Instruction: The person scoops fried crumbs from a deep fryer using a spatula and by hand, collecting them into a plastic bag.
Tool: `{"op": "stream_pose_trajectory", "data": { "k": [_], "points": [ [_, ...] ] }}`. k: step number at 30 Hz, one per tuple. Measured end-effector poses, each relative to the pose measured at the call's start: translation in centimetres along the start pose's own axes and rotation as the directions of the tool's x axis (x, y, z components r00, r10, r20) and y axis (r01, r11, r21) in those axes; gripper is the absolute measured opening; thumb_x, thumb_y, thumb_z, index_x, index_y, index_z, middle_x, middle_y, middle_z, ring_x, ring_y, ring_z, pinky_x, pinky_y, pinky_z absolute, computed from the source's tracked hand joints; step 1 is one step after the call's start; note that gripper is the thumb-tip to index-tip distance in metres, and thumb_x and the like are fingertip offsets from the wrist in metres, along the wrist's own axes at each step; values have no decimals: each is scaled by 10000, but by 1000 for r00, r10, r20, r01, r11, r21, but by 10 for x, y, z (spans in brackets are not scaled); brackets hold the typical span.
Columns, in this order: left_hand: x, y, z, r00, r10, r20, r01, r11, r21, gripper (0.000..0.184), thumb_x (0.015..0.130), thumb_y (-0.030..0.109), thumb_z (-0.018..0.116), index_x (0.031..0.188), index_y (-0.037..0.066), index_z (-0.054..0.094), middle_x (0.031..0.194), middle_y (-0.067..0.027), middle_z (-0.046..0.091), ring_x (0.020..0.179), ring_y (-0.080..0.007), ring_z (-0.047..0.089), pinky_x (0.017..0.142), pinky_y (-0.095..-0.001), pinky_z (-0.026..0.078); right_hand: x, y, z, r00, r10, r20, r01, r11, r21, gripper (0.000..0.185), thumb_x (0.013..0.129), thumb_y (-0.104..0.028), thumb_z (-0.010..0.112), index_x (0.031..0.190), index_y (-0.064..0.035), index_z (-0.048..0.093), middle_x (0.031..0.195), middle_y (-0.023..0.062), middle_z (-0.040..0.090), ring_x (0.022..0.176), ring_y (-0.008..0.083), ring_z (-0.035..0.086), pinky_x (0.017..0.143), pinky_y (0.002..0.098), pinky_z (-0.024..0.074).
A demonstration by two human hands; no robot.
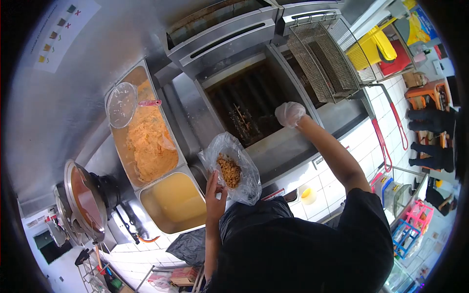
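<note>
My left hand [215,193] pinches the edge of a clear plastic bag [248,172] between thumb and fingers. Brown crumbly food [228,171] lies inside the bag, which is open at the top. My right hand [290,115] wears a clear plastic glove and hangs over the right side of a deep fryer [273,73] of dark oil [229,95]. Its fingers look curled in; what they hold, if anything, is hidden. Thin light strips [240,115] float among bubbles in the oil, left of that hand.
Left of the fryer stand a pan of orange breading [151,141], with a strainer [122,105] on it, and a pan of yellowish liquid [178,198]. Wire fry baskets [327,61] with red handles sit at right. A round steel pot [85,200] stands far left.
</note>
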State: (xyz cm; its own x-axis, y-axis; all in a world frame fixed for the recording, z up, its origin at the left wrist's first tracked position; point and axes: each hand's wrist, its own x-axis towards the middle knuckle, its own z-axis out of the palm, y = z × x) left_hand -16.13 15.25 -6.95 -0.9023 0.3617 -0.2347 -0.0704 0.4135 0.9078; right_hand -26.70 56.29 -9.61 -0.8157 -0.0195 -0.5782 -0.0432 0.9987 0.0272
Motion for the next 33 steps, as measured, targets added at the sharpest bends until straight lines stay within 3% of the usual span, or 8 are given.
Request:
{"op": "stream_pose_trajectory", "data": {
  "k": [3, 6, 9, 12, 18, 19, 25, 33],
  "points": [
    [2, 4, 1, 1000, 8, -15, -8, 1000, 3, 664, 916, -54, 643, 1535, 61, 432, 1545, -152, 439, 929, -137, 624, 820, -276, 545, 3, 19, 29, 964, -156, -215, 211, 941, 265, 158, 790, -214, 658, 793, -118, 783, 788, 132, 752, 807, 318, 761, 669, 434, 608],
    [3, 11, 1, 1000, -2, -24, 3, 999, 32, 665, 913, -56, 643, 1533, 62, 435, 1539, -155, 444, 920, -137, 625, 813, -277, 546, -11, 4, 27, 989, -149, 10, 144, 971, 190, 226, 827, -209, 611, 960, -110, 766, 929, 148, 750, 916, 363, 731, 797, 447, 591],
    [2, 6, -2, 1000, -2, -15, 3, 997, 77, 670, 905, -55, 643, 1532, 67, 440, 1537, -155, 446, 923, -140, 626, 807, -278, 548, -21, 1, 29, 995, -20, 100, -17, 934, 357, 294, 878, -189, 565, 1087, -81, 741, 1025, 194, 738, 986, 407, 706, 894, 459, 573],
    [2, 5, -3, 999, 0, -36, 3, 996, 89, 669, 904, -49, 646, 1530, 69, 442, 1535, -158, 448, 934, -141, 622, 805, -276, 546, -32, 38, 66, 936, -114, -334, 260, 862, 435, 318, 925, -174, 529, 1175, -66, 692, 1002, 227, 730, 964, 415, 708, 897, 486, 562],
    [4, -1, 1, 999, -46, 4, 46, 997, 69, 677, 901, -45, 652, 1533, 59, 432, 1554, -148, 425, 931, -136, 605, 791, -265, 537, -24, 15, 25, 876, 476, -80, -343, 730, 591, 496, 946, -106, 473, 1411, 67, 470, 953, 294, 711, 928, 419, 724, 809, 540, 575],
    [4, 0, 1, 999, -45, 15, 44, 996, 81, 679, 901, -46, 653, 1534, 56, 430, 1556, -146, 423, 925, -135, 603, 789, -264, 535, -10, 12, 29, 873, 481, -73, -370, 753, 544, 549, 957, -89, 463, 1443, 146, 365, 934, 299, 715, 906, 413, 732, 769, 514, 592],
    [7, -3, 1, 997, -59, 45, 52, 989, 142, 683, 889, -64, 658, 1526, 39, 433, 1547, -145, 430, 913, -130, 600, 788, -264, 536, 90, 4, 78, 803, 592, -69, -422, 647, 635, 693, 966, -83, 481, 1545, 127, 164, 966, 279, 733, 870, 373, 751, 735, 477, 605],
    [13, 11, 7, 996, 30, 81, -48, 970, 238, 680, 888, -51, 673, 1520, 37, 439, 1527, -183, 440, 895, -146, 623, 776, -269, 557, 163, 9, 62, 802, 571, 177, -490, 459, 741, 726, 987, -123, 473, 1573, 103, 109, 1078, 290, 718, 986, 384, 732, 814, 462, 595]
  ]
}}
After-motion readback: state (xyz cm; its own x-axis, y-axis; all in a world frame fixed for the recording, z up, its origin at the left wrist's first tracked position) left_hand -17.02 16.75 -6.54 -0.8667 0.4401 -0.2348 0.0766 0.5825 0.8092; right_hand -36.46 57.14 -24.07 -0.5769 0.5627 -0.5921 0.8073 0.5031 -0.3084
